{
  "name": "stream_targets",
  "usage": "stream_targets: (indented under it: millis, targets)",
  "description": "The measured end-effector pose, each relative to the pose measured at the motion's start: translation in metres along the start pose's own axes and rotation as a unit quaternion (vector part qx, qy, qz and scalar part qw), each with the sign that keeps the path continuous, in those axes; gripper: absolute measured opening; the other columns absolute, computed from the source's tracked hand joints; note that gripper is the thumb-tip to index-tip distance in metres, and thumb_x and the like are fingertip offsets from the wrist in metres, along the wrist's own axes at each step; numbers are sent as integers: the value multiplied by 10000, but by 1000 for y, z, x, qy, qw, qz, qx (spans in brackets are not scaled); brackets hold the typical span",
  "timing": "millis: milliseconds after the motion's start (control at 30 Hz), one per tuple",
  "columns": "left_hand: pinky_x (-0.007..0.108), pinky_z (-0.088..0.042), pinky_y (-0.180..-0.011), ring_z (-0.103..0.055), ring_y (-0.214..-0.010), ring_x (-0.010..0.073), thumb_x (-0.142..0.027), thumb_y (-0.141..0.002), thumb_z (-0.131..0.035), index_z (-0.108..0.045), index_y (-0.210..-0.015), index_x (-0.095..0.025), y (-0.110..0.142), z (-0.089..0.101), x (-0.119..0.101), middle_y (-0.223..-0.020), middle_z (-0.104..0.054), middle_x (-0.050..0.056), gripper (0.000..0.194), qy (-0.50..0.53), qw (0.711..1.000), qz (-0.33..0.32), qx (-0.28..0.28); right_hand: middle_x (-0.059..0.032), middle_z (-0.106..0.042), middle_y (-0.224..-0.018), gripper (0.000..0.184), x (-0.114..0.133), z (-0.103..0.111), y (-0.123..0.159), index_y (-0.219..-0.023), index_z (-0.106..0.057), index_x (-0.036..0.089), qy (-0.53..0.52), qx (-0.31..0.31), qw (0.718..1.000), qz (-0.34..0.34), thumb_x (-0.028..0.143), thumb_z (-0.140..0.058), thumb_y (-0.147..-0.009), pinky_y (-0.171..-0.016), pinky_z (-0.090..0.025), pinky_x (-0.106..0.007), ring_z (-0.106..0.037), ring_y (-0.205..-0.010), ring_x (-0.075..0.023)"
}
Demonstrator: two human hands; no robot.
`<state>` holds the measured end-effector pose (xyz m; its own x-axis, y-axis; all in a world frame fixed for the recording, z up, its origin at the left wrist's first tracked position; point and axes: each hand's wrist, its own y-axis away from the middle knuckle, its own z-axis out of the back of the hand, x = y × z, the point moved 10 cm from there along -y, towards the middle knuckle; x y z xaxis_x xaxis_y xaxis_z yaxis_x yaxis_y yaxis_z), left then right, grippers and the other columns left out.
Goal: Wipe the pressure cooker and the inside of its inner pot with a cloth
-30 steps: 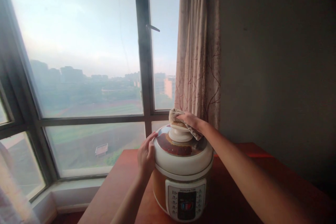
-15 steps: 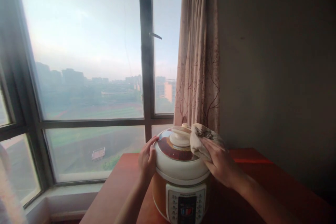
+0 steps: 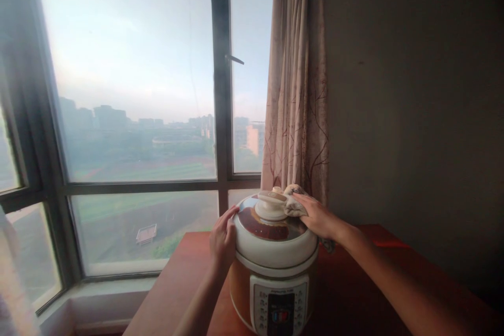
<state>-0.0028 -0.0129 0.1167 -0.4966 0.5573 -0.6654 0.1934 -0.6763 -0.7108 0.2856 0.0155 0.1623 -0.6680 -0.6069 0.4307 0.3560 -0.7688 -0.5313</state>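
While the left hand [image 3: 223,239], loosely curved, lies against the lid's near-left rim, the right hand [image 3: 317,216] presses a bunched cloth [image 3: 295,202] beside the knob [image 3: 271,203]. Cooker [image 3: 275,252] stands upright on the red table [image 3: 177,278] — lid [image 3: 255,248] on, contents hidden.

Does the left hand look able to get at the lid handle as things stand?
Probably yes: the left hand rests at the cooker's left rim, and nothing visible stands between it and the lid handle; the cloth lies on the far side.
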Motion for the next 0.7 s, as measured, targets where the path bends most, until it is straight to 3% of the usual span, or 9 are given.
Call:
stream_targets:
  millis: [167,300,500,600,700]
  targets:
    - [438,-488,-1051,-653,-1210,285,-390,-942,-387,-726,-1203,-185,0,-1,-2,-1275,-724,114,475,0,1000,-9,2,-106,-509,-1534,668,15,-5,25,-1454,-541,199,26,-18,999,11,167,-587,-789,-1232,-292,-520,-425,-1451,-284]
    - [436,-497,-1039,-660,-1198,286,-369,-936,-384,-727,-1195,-180,0,0,-1,-1274,-725,114,469,-3,1000,-4,-3,-84,-523,-1526,629,44,-8,46,-1442,-559,232,35,-35,999,18,206,-598,-814,-1229,-288,-543,-427,-1446,-303]
    - [449,-488,-1046,-648,-1219,293,-399,-940,-375,-723,-1194,-172,0,-1,0,-1291,-716,124,487,-1,1000,-1,3,5,-407,-1604,810,96,-15,87,-1557,-379,342,40,-40,996,69,149,-590,-800,-1256,-226,-553,-325,-1503,-300]
    - [457,-487,-1048,-644,-1229,297,-420,-945,-371,-719,-1205,-171,-1,-1,2,-1306,-708,129,501,-5,1000,-1,9,13,-378,-1620,826,94,-17,100,-1580,-325,346,37,-42,995,86,152,-579,-818,-1258,-225,-553,-286,-1521,-299]
    - [458,-492,-1042,-650,-1221,298,-448,-944,-385,-718,-1212,-189,-1,-1,1,-1305,-712,117,499,-11,1000,-10,16,-29,-446,-1582,734,69,-9,93,-1542,-415,296,26,-90,994,56,176,-568,-834,-1242,-271,-541,-338,-1497,-303]
